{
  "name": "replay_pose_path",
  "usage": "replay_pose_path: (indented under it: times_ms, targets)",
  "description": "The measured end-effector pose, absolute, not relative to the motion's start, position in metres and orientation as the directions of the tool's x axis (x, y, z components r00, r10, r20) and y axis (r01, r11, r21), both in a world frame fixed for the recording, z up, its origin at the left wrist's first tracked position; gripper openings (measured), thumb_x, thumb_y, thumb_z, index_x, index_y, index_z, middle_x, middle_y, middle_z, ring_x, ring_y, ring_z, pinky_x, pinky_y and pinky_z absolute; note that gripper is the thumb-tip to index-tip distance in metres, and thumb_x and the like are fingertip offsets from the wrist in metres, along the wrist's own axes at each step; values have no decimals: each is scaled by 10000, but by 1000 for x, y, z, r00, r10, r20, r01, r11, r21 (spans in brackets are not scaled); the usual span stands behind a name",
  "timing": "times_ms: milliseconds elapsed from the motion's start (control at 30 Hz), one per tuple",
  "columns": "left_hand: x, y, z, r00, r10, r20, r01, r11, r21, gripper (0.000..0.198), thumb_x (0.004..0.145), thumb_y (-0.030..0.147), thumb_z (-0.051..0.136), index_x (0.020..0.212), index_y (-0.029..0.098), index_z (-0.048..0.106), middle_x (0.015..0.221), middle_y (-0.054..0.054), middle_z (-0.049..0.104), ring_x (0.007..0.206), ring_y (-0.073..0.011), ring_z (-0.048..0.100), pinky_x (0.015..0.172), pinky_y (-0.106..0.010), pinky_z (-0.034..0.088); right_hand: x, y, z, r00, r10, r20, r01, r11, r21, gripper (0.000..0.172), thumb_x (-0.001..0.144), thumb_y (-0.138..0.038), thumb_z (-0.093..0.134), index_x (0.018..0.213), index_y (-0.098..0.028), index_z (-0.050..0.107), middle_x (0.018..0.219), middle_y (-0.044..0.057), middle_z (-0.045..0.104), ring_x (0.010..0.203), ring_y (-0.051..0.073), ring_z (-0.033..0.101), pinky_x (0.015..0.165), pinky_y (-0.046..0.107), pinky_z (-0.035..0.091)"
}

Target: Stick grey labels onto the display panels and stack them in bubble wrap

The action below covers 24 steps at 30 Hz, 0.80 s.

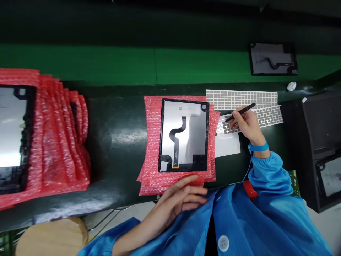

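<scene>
One display panel (pixel 190 138) lies on red bubble wrap (pixel 153 142), presumably against scratches. Right of panel, my feed shows right hand (pixel 248 124) pinching black tool (pixel 247 108) pen-fashion, likely for precision, tip at grid sheet (pixel 269 116); left hand (pixel 173 203), below panel, loosely spread, empty.

We have a black pen-like tool (pixel 247 108) slanted tip-down at the left end of the nearer gridded sheet (pixel 269 116), plus a silver-backed display panel (pixel 190 138) back-up on red bubble wrap (pixel 153 142), black flex cable (pixel 176 149) snaking across.
</scene>
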<state>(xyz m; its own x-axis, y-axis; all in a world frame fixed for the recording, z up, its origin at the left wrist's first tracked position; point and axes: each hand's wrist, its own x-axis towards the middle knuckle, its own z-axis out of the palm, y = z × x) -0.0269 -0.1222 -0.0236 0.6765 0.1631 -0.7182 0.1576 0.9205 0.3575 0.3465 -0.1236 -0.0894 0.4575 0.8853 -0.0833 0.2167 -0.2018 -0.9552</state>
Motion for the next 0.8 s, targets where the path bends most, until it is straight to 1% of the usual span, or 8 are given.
replay_pose_path:
  times_ms: [67, 133, 167, 233, 333, 467, 633, 800]
  targets:
    - [-37, -104, -17, 751, 205, -627, 296, 745, 598, 378, 1026, 515, 695, 1280, 261, 811, 1077, -151, 842, 919, -250, 832, 802, -325, 669, 347, -124, -90, 453, 887, -90, 226, -212, -951, 410, 997, -623, 706, 1015, -216, 655, 719, 2, 781, 566, 159, 766, 458, 239, 584]
    - [-33, -83, -13, 825, 372, -426, 293, 363, 884, 269, 1052, 379, 663, 1238, 271, 826, 1024, -111, 841, 882, -222, 814, 807, -313, 665, 348, -124, -90, 451, 887, -101, 237, -228, -944, 414, 998, -625, 706, 1012, -214, 656, 729, 12, 782, 566, 166, 764, 459, 248, 579]
    - [-26, -72, -13, 865, 420, -275, 249, 116, 962, 256, 1049, 310, 655, 1238, 281, 824, 1048, -94, 839, 914, -218, 807, 858, -323, 664, 348, -123, -89, 450, 886, -107, 237, -235, -943, 424, 994, -635, 708, 1006, -215, 654, 725, 16, 781, 563, 169, 762, 456, 251, 573]
    - [-3, -50, -18, 934, 356, 11, 121, -347, 930, 300, 1044, 222, 625, 1277, 275, 805, 1160, -86, 825, 1054, -234, 784, 1006, -376, 637, 349, -122, -88, 462, 878, -124, 213, -245, -946, 454, 968, -667, 724, 982, -220, 649, 702, 17, 774, 542, 174, 752, 441, 253, 555]
    - [38, -25, -36, 974, 131, 183, -19, -763, 646, 323, 1085, 234, 560, 1337, 174, 752, 1285, -156, 775, 1204, -306, 724, 1067, -487, 599, 351, -121, -83, 498, 853, -156, 130, -251, -959, 499, 906, -712, 769, 928, -227, 653, 658, 9, 760, 509, 179, 738, 424, 256, 551]
    - [69, -13, -62, 985, 54, 163, -14, -921, 389, 381, 1072, 357, 636, 1342, 96, 700, 1366, -227, 698, 1252, -360, 665, 990, -491, 584, 348, -123, -76, 552, 818, -163, 43, -223, -974, 467, 909, -694, 776, 912, -238, 674, 656, -13, 751, 501, 173, 730, 474, 290, 619]
    - [69, -22, -70, 955, 154, 253, 74, -951, 300, 325, 1094, 330, 595, 1328, 136, 707, 1351, -194, 702, 1226, -333, 658, 949, -440, 546, 316, -117, -69, 577, 805, -140, -10, -164, -986, 432, 943, -691, 735, 928, -268, 648, 644, -32, 709, 499, 167, 719, 496, 298, 635]
    - [63, -30, -63, 940, 254, 226, 195, -948, 252, 391, 1113, 443, 549, 1318, 156, 716, 1030, -125, 740, 969, -278, 692, 793, -382, 558, 281, -101, -71, 519, 833, -192, -34, -204, -978, 453, 974, -713, 671, 958, -264, 615, 660, -33, 705, 536, 159, 743, 525, 278, 639]
